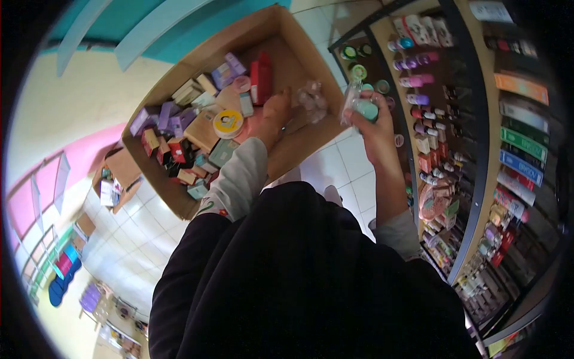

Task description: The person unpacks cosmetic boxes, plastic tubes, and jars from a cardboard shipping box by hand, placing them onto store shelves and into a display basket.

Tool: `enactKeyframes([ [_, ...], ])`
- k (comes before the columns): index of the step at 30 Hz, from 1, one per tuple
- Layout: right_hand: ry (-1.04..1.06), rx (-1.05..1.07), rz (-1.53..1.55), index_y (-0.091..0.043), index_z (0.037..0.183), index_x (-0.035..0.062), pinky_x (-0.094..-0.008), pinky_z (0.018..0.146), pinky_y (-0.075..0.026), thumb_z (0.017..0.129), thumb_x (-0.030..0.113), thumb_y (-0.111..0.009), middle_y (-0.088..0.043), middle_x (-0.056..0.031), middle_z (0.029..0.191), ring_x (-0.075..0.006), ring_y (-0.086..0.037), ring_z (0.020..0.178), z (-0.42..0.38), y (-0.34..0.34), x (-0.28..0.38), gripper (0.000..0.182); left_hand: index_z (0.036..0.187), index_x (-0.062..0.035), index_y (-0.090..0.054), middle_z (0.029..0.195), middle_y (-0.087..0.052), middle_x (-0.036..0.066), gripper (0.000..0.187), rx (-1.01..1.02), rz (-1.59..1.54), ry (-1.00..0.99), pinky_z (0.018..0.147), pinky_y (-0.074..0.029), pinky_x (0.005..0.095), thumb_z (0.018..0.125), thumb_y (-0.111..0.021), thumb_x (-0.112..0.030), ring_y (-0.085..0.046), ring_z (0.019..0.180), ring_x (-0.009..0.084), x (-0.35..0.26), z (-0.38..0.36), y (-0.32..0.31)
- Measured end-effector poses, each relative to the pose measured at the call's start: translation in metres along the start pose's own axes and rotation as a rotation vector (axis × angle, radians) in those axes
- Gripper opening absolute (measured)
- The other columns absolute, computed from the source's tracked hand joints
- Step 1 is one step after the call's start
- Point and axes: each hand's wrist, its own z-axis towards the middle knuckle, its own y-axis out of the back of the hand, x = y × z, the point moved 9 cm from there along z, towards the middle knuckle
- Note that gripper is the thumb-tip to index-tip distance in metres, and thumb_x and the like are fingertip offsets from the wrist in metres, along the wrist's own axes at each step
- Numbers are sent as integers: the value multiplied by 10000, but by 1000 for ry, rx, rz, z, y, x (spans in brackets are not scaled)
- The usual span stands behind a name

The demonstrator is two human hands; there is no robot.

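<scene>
In my right hand [375,122] is a small container with a mint-green cap [366,110], gripped between thumb and fingers. A piece of clear plastic packaging [349,106] juts out beside it. My left hand [277,113] reaches over a large cardboard box [305,51], close to a red box [260,78]; its fingers point down and are mostly hidden. Inside lie many small cosmetic boxes, a round yellow-lidded tub [228,123] and purple cartons [174,122]. A bunch of clear plastic pieces [313,102] lies at the box's right end.
A dark-framed shelf rack [472,155] with bottles, tubes and hair-dye boxes [523,146] stands close on my right. White floor tiles [341,158] show between box and rack. A smaller open carton [122,173] sits at the left, and chair-like furniture is further back.
</scene>
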Motion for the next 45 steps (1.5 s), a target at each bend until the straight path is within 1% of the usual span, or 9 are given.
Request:
enactKeyframes([
  [8, -58, -101, 145, -486, 1065, 99, -254, 758, -451, 692, -10, -699, -461, -6, 1046, -125, -470, 963, -70, 70, -6, 443, 1146, -44, -421, 950, -615, 189, 560, 50, 204, 6, 714, -497, 432, 731, -666, -329, -614, 852, 352, -7, 8, -15],
  [12, 73, -153, -22, -483, 1063, 84, -248, 729, -451, 687, -4, -711, -466, -17, 1028, -118, -478, 946, -100, 108, -1, 449, 1125, -39, -471, 901, -621, 203, 549, -265, -94, -117, 726, -467, 428, 724, -663, -360, -604, 877, 333, 0, -4, 26],
  [13, 65, -171, 18, -480, 1062, 79, -244, 719, -451, 686, -4, -712, -469, -19, 1022, -116, -485, 931, -110, 121, -1, 450, 1102, -33, -488, 916, -618, 194, 526, -258, -368, 105, 726, -466, 411, 720, -670, -345, -605, 877, 307, 12, -8, 41],
  [16, 42, -298, 110, -479, 1036, 62, -251, 722, -458, 687, 38, -726, -497, -44, 1003, -117, -497, 909, -146, 178, -13, 429, 1039, -4, -520, 932, -605, 127, 452, -598, 126, -238, 725, -469, 343, 705, -706, -245, -593, 835, 216, -50, -57, 110],
  [21, -46, -539, -34, -483, 1012, 52, -260, 653, -469, 655, 128, -749, -555, -48, 871, -133, -544, 772, -228, 316, -75, 452, 1008, -4, -499, 934, -558, 82, 404, -630, -387, -232, 734, -454, 295, 686, -724, -102, -536, 825, 165, -150, -131, 139],
  [25, -102, -863, -85, -502, 989, 44, -281, 599, -473, 624, 171, -759, -579, -65, 830, -150, -562, 731, -292, 453, -126, 465, 1010, -2, -476, 930, -534, 75, 458, -459, -346, -249, 767, -425, 276, 673, -758, -132, -516, 872, 162, -240, -165, 82],
  [27, -147, -999, -213, -502, 1002, 28, -279, 611, -477, 634, 156, -749, -590, -77, 832, -153, -567, 738, -302, 515, -149, 462, 982, 2, -493, 906, -532, 71, 459, -274, -764, -405, 762, -419, 272, 649, -779, -135, -516, 845, 160, -288, -184, 30],
  [31, -173, -1028, -754, -479, 1086, -9, -364, 720, -491, 569, 251, -767, -615, -168, 928, -302, -606, 828, -276, 594, -178, 646, 988, 3, -498, 914, -550, 83, 458, -237, -531, -467, 783, -426, 282, 632, -772, -86, -528, 854, 166, -318, -215, -64],
  [45, -272, -849, -1089, -501, 1137, 91, -405, 781, -491, 623, 384, -699, -610, -170, 995, -330, -592, 924, -215, 637, -251, 624, 1004, 7, -490, 935, -566, 87, 460, -35, -599, -417, 767, -454, 276, 621, -745, 4, -561, 860, 164, -349, -277, -172],
])
